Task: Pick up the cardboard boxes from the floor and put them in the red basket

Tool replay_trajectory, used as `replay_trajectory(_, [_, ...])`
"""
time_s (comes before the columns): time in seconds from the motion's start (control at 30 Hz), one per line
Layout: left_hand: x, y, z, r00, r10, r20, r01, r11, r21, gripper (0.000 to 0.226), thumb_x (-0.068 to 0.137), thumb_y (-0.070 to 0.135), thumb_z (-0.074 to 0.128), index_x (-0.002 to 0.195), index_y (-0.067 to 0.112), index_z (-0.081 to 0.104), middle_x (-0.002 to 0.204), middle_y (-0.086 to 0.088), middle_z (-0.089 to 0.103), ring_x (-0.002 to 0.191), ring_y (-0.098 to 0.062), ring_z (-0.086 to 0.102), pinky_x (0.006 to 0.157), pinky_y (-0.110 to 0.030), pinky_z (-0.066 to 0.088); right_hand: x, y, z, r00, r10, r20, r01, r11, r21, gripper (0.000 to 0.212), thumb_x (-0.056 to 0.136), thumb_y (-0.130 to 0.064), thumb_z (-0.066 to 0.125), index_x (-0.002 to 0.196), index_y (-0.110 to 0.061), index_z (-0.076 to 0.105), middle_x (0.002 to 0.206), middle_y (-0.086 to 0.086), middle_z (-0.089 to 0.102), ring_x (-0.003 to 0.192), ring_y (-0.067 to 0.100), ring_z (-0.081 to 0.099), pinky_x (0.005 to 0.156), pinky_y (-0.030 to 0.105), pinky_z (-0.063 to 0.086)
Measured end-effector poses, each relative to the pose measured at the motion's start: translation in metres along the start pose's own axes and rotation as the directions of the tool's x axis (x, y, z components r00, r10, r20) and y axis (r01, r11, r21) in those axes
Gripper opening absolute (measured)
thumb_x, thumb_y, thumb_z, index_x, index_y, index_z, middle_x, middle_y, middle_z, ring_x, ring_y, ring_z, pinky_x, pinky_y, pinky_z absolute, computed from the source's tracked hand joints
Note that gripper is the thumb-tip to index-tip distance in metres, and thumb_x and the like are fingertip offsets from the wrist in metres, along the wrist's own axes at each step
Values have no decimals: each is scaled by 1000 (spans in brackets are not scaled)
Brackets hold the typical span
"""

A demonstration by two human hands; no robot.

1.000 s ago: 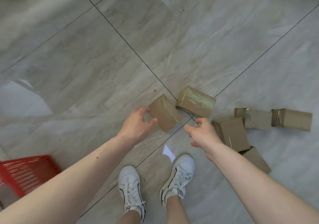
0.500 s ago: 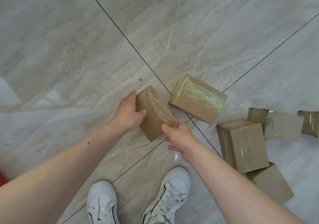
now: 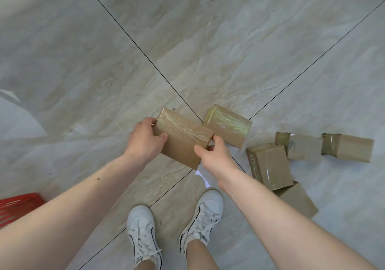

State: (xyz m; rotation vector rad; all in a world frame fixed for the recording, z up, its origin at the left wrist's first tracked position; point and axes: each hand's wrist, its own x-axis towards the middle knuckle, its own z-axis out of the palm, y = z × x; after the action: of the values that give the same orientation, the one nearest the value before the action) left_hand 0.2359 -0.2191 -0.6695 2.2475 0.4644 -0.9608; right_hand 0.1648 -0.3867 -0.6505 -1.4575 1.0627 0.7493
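Note:
A taped cardboard box (image 3: 182, 137) is held between both hands above the floor. My left hand (image 3: 144, 139) grips its left end and my right hand (image 3: 214, 155) grips its right end. Behind it a second box (image 3: 228, 125) with yellowish tape lies on the floor. Several more boxes lie to the right: one (image 3: 270, 166) near my right forearm, one (image 3: 298, 200) partly under it, and two (image 3: 302, 146) (image 3: 350, 148) farther right. A corner of the red basket (image 3: 18, 206) shows at the lower left edge.
The floor (image 3: 187, 40) is glossy grey tile with dark grout lines crossing near the boxes. My two white sneakers (image 3: 143, 231) (image 3: 203, 215) stand below the held box. A bright patch of light (image 3: 203, 176) lies on the floor by my right wrist.
Both hands reached down and closed on the ends of the nearest box, which now sits lifted and turned between them. The view pulled back and the basket's corner reappears at the left.

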Motion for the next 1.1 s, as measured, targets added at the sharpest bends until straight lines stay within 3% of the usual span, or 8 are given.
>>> replay_trajectory(0.1, [-31, 15, -30, 998, 56, -36, -53, 996, 71, 34, 86, 27, 60, 116, 10, 58, 122, -14, 50, 110, -39, 53, 98, -49, 46, -43, -20, 7, 990, -102, -92, 99, 994, -37, 41, 90, -27, 56, 130, -24, 48, 130, 3, 54, 113, 19, 58, 91, 34, 52])
replay_trajectory(0.17, [-51, 24, -51, 996, 85, -41, -81, 993, 84, 24, 86, 28, 59, 99, 7, 60, 114, -15, 50, 104, -40, 53, 91, -46, 48, -71, -31, 11, 977, -163, -138, 154, 985, -77, 50, 92, -28, 53, 141, -23, 42, 139, 4, 43, 122, 21, 51, 105, 40, 44])
replay_trajectory(0.37, [-106, 31, -109, 983, 175, -50, -173, 984, 51, 40, 70, 43, 53, 94, 14, 63, 108, -15, 58, 100, -39, 56, 82, -43, 49, -135, -48, 27, 934, -269, -236, 254, 963, -93, 60, 93, -22, 55, 149, -18, 33, 144, 3, 39, 129, 21, 46, 110, 41, 39])
replay_trajectory(0.53, [-141, 2, -133, 979, 176, -101, -176, 984, 10, 32, 81, 34, 55, 103, 13, 62, 114, -11, 54, 102, -35, 55, 79, -39, 47, -171, -40, 50, 915, -336, -222, 323, 942, -96, 59, 93, -22, 56, 147, -19, 33, 142, 0, 44, 125, 19, 48, 106, 38, 42])
replay_trajectory(0.7, [-175, -52, -143, 975, 161, -152, -175, 981, -82, 17, 79, 27, 47, 80, 14, 58, 91, -8, 45, 80, -35, 45, 68, -36, 36, -202, -18, 77, 907, -387, -163, 365, 918, -153, 56, 95, -19, 54, 147, -16, 33, 142, 1, 46, 124, 17, 49, 105, 34, 42])
replay_trajectory(0.8, [-199, -89, -148, 971, 133, -201, -160, 980, -122, 17, 84, 15, 47, 67, 18, 49, 83, -6, 38, 82, -48, 43, 72, -49, 45, -223, 1, 97, 903, -411, -123, 386, 904, -185, 57, 96, -17, 54, 148, -16, 31, 141, 1, 47, 122, 15, 49, 99, 28, 41])
replay_trajectory(0.9, [-228, -131, -156, 969, 92, -228, -135, 974, -182, 15, 78, 19, 45, 79, 15, 59, 87, -13, 48, 98, -48, 53, 83, -50, 49, -242, 19, 127, 911, -406, -75, 383, 899, -213, 59, 96, -16, 53, 149, -17, 28, 142, 1, 46, 125, 18, 50, 102, 32, 44])
replay_trajectory(1.1, [-273, -212, -201, 960, -7, -279, -91, 937, -338, 40, 74, 4, 70, 113, 9, 68, 106, -16, 67, 96, -34, 64, 80, -38, 53, -275, 44, 210, 899, -438, 22, 426, 859, -283, 60, 94, -13, 51, 148, -20, 27, 137, -1, 47, 121, 25, 55, 93, 40, 49])
